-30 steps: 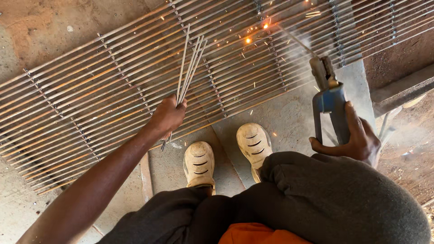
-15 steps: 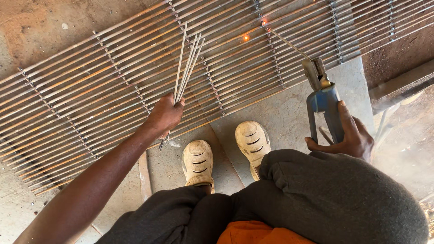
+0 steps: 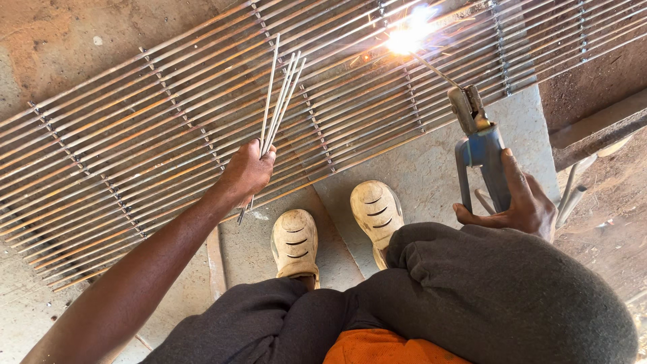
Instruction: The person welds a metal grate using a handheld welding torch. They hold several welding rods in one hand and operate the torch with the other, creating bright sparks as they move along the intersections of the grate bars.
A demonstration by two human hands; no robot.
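Note:
A large grille of thin metal bars (image 3: 135, 141) lies flat on the ground in front of me. My left hand (image 3: 248, 172) is closed on a bundle of several grey welding rods (image 3: 278, 94) that fan out over the bars. My right hand (image 3: 519, 202) grips a blue electrode holder (image 3: 480, 138) with a rod clamped in its jaws. The rod's tip touches the grille at the top, where a bright white arc (image 3: 406, 37) flares with sparks.
My two tan shoes (image 3: 294, 241) (image 3: 376, 214) stand on a concrete slab (image 3: 431, 168) by the grille's near edge. My knees in dark trousers fill the bottom. Metal tubes (image 3: 573, 195) and a steel bar (image 3: 593, 131) lie on bare earth at the right.
The electrode tip has come back onto the grille and a bright arc has flared where there was only a small glow. My left hand has kept the rod bundle almost still.

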